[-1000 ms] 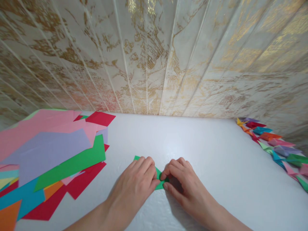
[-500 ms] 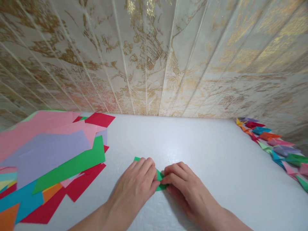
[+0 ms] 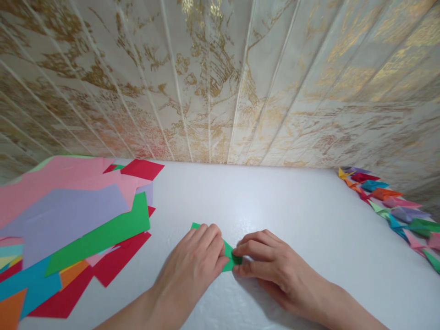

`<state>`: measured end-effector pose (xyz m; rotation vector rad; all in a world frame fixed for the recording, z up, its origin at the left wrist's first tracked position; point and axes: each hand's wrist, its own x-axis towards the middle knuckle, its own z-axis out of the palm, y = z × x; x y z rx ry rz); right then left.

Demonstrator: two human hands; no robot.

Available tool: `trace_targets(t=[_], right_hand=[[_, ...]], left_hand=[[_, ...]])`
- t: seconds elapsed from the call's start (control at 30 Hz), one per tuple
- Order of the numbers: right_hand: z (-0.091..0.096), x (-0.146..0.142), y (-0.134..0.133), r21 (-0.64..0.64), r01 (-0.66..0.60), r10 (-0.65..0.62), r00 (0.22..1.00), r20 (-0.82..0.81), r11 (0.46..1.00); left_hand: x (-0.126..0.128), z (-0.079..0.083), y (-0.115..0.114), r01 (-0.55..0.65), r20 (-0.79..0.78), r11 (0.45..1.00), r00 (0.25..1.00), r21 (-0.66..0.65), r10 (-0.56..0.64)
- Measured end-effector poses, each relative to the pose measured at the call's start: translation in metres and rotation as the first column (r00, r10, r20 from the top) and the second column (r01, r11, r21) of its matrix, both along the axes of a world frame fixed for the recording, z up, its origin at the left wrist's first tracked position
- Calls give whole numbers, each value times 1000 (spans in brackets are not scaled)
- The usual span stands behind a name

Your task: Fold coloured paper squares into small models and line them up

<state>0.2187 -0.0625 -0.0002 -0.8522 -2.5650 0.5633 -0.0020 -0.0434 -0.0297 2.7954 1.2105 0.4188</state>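
Observation:
A small folded green paper (image 3: 228, 255) lies on the white table (image 3: 282, 206) near its front. My left hand (image 3: 192, 266) rests palm down over most of it, fingers curled and pressing it flat. Only a far corner and the right end of the paper show. My right hand (image 3: 271, 266) is at that right end, thumb and fingers pinched together on the paper's tip.
A loose spread of coloured paper sheets (image 3: 68, 220) in pink, lilac, green, red, blue and orange covers the table's left side. A row of several folded paper figures (image 3: 392, 206) runs along the right edge. A gold-patterned wall (image 3: 220, 82) rises behind the table.
My right hand has turned and slid a little to the right, its fingers flattening from a raised curl into a low pinch on the paper's end. My left hand has stayed put.

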Motion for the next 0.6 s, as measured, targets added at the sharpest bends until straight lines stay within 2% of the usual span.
trace_targets(t=[0.17, 0.4, 0.5, 0.6], right_hand=[[1, 2, 1, 3, -8, 8, 1000, 10, 1000], [1, -4, -4, 44, 14, -17, 997, 73, 999], [1, -5, -5, 24, 30, -31, 996, 84, 999], [-1, -5, -5, 6, 29, -29, 997, 71, 1000]], left_hand=[[0, 1, -2, 4, -16, 1000, 1000, -8, -4], [-5, 0, 2, 20, 53, 999, 998, -36, -19], [-10, 1, -9, 48, 45, 998, 998, 46, -50], [-16, -5, -33, 97, -29, 971, 995, 220, -93]])
